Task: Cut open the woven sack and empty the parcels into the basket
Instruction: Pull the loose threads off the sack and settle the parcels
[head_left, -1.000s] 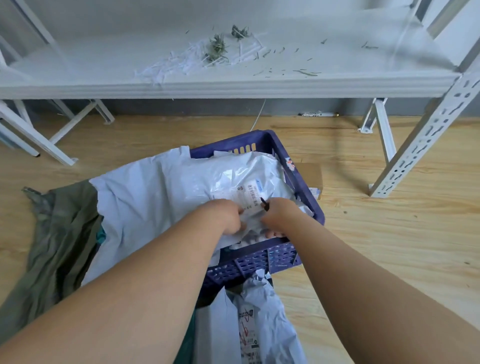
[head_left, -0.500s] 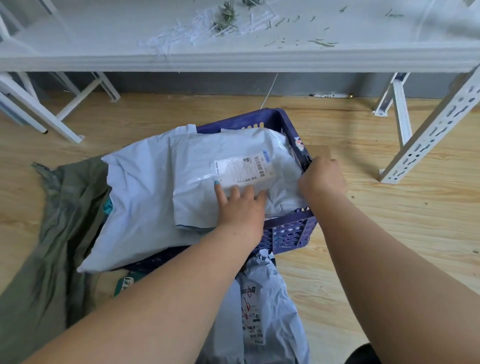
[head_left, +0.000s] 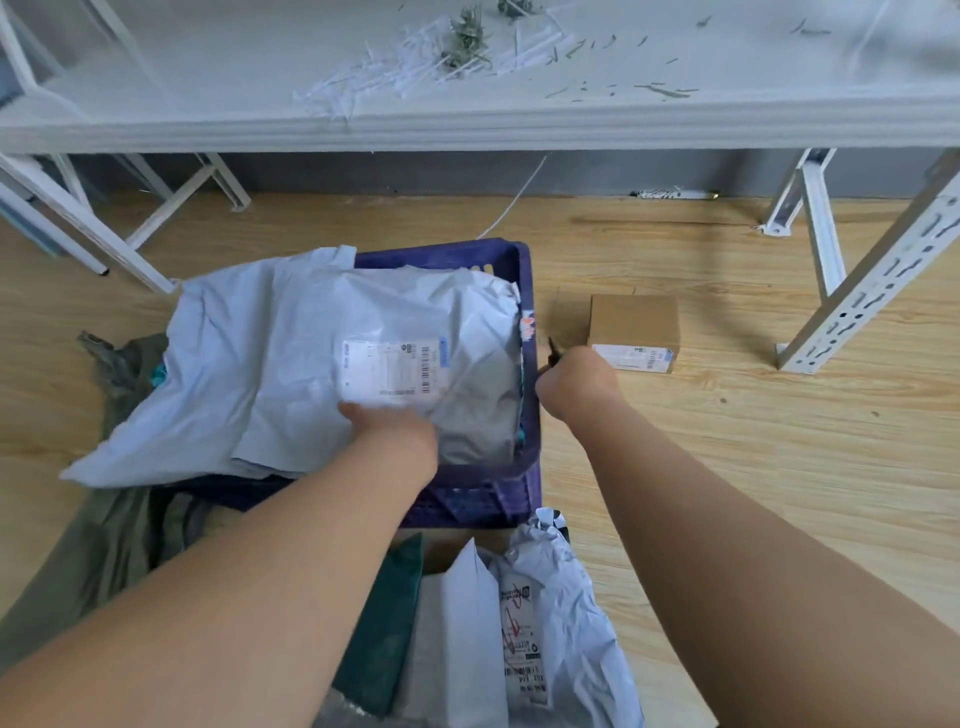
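Note:
A blue plastic basket (head_left: 525, 291) stands on the wooden floor, piled with large pale grey mailer parcels (head_left: 291, 364). My left hand (head_left: 392, 434) rests on the top parcel just below its white label (head_left: 392, 366). My right hand (head_left: 576, 387) is a fist just outside the basket's right wall, gripping a small dark cutter whose tip (head_left: 550, 347) sticks out above it. The olive woven sack (head_left: 114, 530) lies crumpled on the floor left of the basket. More white parcels (head_left: 550, 623) lie in front of the basket, between my arms.
A small cardboard box (head_left: 636, 325) with a label sits on the floor right of the basket. A white metal shelf (head_left: 467, 124) strewn with shreds spans the back; its legs (head_left: 862, 291) stand at right and left. A white cord (head_left: 511, 208) runs under it.
My hands were together on the top parcel's label. The right hand, still holding the cutter, moved right to the basket's outer wall. The left hand stayed on the parcel.

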